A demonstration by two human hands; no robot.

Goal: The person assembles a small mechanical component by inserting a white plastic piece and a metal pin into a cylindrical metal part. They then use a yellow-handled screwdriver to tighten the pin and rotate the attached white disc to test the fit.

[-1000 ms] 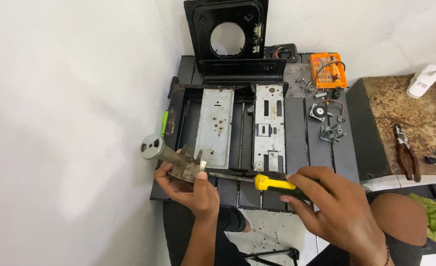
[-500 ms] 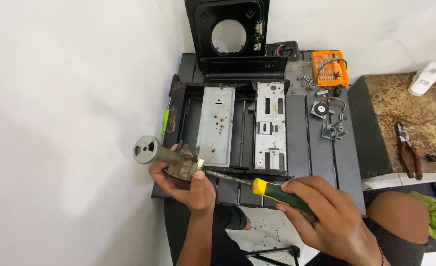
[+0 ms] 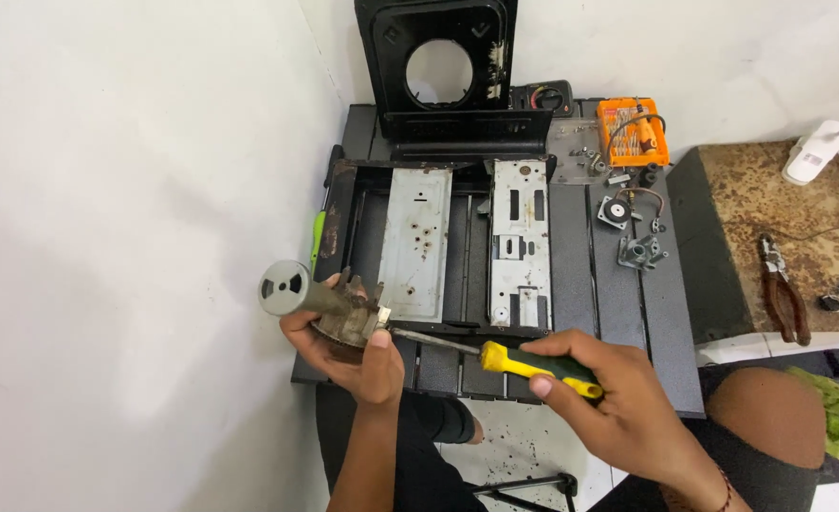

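Left hand (image 3: 358,356) clamps the rusty grey metal spindle part (image 3: 329,305) just before the black slatted tabletop (image 3: 628,313), right hand (image 3: 618,403) grips the yellow-green-handled screwdriver (image 3: 495,356) against it; a tip slip could likely gouge the thumb.

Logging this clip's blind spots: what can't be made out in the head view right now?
- Screwdriver tip: hidden where it meets the rusty metal part in the left hand.
- Screwdriver handle end: covered by the right hand.
- Orange bit case contents: too small.
- Underside of the metal part: hidden by the left palm.
- White device: its cable is cut off by the right edge.
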